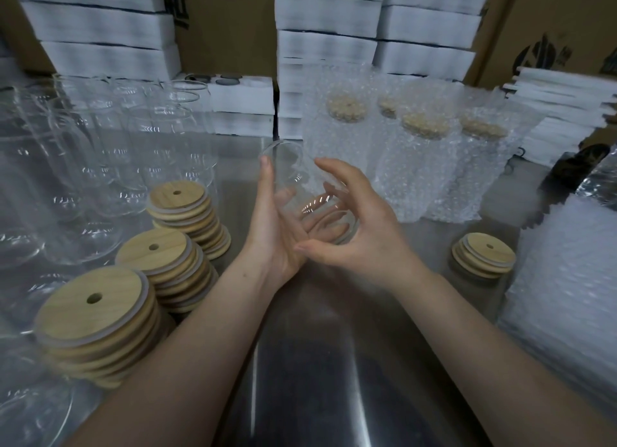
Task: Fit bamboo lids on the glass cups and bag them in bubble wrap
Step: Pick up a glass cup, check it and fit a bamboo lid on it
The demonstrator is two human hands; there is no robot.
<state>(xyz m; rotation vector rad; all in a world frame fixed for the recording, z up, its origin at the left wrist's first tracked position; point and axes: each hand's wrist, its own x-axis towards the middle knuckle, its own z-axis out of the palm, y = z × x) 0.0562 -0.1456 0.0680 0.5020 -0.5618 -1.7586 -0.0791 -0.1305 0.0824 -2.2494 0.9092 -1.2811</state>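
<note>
Glass cup (300, 193) unlidded, gripped by left hand (277, 236) and right hand (364, 229).
Long axis tilted, mouth away from palms; lid stack (187, 213) nearest, left of left hand.

Four lid stacks (96, 313): three along the tabletop's (317, 363) left edge, one near the right. Four bagged cups (424, 166) at the far edge. One cup (300, 186) held. The loose cups (100, 153) at the left are too blurred to count.

A hand can pass along the steel table (334, 363) between lid stacks (167, 266) and bagged cups (417, 166).
</note>
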